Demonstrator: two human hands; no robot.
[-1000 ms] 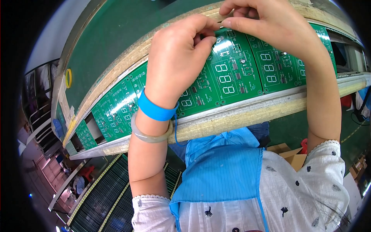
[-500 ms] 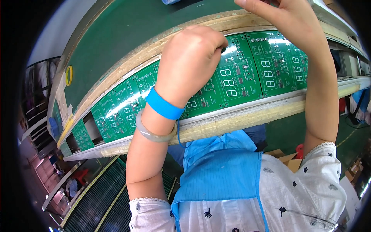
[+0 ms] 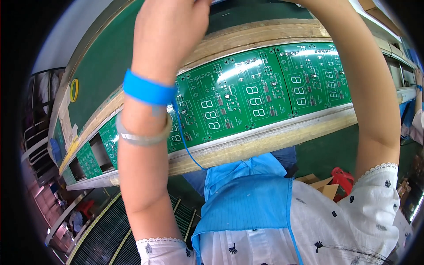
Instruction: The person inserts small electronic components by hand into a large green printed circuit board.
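Note:
My left hand (image 3: 170, 33) is raised at the top of the view, over the far wooden edge of the line. Its fingers run past the upper border, so what they hold, if anything, is hidden. On that wrist are a blue strap (image 3: 148, 90) with a thin blue cord and a pale bangle (image 3: 143, 134). My right forearm (image 3: 375, 84) reaches up on the right; its hand is almost wholly cut off by the top border. Below both hands lie green circuit boards (image 3: 240, 104) with white three-digit outlines and small soldered parts, side by side between the rails.
A metal front rail (image 3: 265, 123) with a pale padded edge runs across before me. More boards (image 3: 89, 161) lie farther left. A yellow tape ring (image 3: 74, 90) sits on the green bench. Black racks (image 3: 104, 227) stand lower left. Another person's hand (image 3: 418, 77) shows at the right edge.
My left hand has left the boards and moved up and left toward the top border, uncovering boards. My right hand has moved up, mostly out of view.

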